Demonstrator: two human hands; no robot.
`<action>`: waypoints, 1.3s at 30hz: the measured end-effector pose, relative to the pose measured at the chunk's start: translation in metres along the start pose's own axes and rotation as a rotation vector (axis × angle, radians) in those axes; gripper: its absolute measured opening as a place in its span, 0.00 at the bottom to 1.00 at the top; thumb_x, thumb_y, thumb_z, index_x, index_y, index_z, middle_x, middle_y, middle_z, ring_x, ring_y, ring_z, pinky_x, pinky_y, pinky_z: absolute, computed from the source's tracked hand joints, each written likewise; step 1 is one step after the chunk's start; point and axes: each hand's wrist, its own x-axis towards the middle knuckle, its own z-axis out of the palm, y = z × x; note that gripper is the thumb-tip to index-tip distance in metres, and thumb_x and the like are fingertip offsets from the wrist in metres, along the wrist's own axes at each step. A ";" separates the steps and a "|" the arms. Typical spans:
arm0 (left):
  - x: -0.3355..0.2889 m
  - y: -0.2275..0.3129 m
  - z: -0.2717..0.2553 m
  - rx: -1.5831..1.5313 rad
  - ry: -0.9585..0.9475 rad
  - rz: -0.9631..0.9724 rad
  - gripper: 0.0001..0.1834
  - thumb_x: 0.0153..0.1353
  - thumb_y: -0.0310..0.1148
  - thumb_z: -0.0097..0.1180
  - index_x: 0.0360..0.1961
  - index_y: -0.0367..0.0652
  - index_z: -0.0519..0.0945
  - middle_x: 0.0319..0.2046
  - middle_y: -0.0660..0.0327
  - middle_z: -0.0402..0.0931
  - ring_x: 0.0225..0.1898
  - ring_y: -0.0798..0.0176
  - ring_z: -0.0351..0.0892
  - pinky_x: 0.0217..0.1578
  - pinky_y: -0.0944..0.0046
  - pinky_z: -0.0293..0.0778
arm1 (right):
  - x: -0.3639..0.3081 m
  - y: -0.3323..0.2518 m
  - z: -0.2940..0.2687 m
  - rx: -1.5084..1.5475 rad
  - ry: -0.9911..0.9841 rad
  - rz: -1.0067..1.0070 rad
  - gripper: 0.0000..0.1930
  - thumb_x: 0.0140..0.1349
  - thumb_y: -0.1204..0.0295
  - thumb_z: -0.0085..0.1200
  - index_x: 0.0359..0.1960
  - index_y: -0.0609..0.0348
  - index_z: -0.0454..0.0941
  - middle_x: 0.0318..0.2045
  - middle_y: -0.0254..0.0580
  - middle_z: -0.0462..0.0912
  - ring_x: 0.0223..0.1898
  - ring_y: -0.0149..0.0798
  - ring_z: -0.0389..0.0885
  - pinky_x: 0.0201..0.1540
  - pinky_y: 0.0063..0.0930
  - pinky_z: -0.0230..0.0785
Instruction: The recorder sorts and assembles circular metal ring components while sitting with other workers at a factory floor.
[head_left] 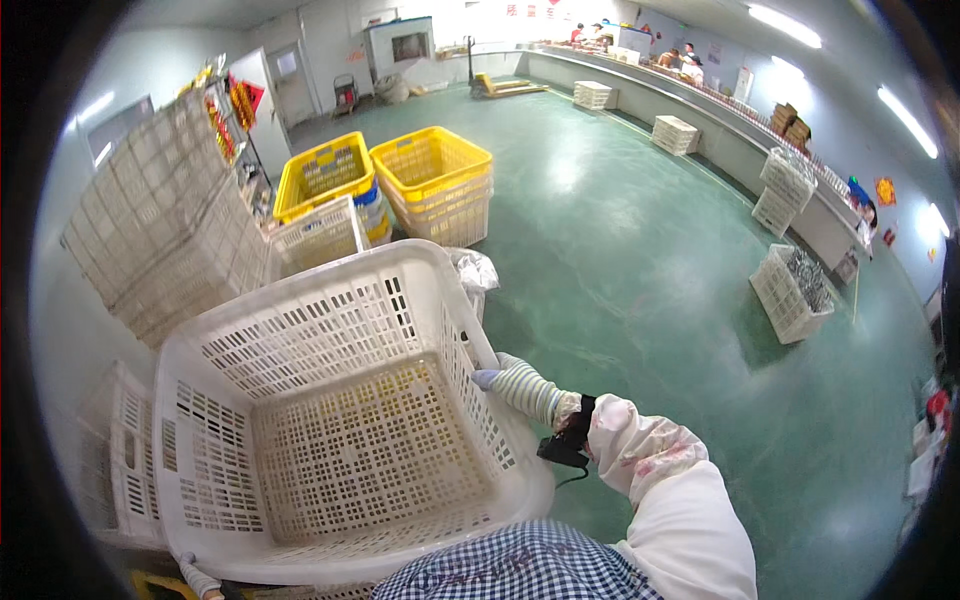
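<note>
A large white slotted plastic basket [345, 330] fills the space before my body, with nothing inside it. Its bottom shows a grid of small holes with yellowish stains. My right hand [518, 388], in a striped knit glove with bluish fingertips, grips the basket's right rim. A black strap with a small device [568, 440] circles my right wrist. Down at the near left corner, a small part of my left hand [198, 578] shows in a striped glove against the rim; its fingers are mostly hidden by the basket's edge.
Yellow baskets [432, 165] stand stacked beyond the basket, beside a tall stack of white crates [165, 215] on the left. A white crate with dark items [792, 292] sits on the green floor. People work along a counter [680, 100], and a yellow pallet jack [500, 86] stands far back.
</note>
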 end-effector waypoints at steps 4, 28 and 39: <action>-0.040 0.081 0.000 0.231 -0.022 0.267 0.31 0.56 0.47 0.51 0.57 0.38 0.73 0.54 0.53 0.71 0.52 0.52 0.69 0.57 0.55 0.63 | -0.094 0.015 -0.043 0.108 0.081 -0.071 0.30 0.60 0.60 0.60 0.59 0.68 0.69 0.45 0.47 0.81 0.46 0.39 0.79 0.50 0.33 0.71; -0.316 0.115 0.745 0.391 -1.302 0.238 0.24 0.45 0.35 0.57 0.44 0.35 0.78 0.39 0.52 0.76 0.36 0.51 0.74 0.43 0.52 0.71 | -0.453 0.228 0.090 0.561 1.606 0.472 0.20 0.58 0.60 0.61 0.44 0.64 0.77 0.37 0.50 0.83 0.38 0.46 0.81 0.44 0.37 0.72; -0.162 -0.010 0.787 0.168 -1.498 -0.143 0.29 0.47 0.36 0.57 0.53 0.37 0.75 0.45 0.55 0.75 0.44 0.52 0.73 0.49 0.55 0.69 | -0.301 0.297 0.319 0.612 2.039 0.090 0.18 0.61 0.70 0.59 0.51 0.64 0.74 0.42 0.42 0.82 0.39 0.34 0.80 0.43 0.29 0.73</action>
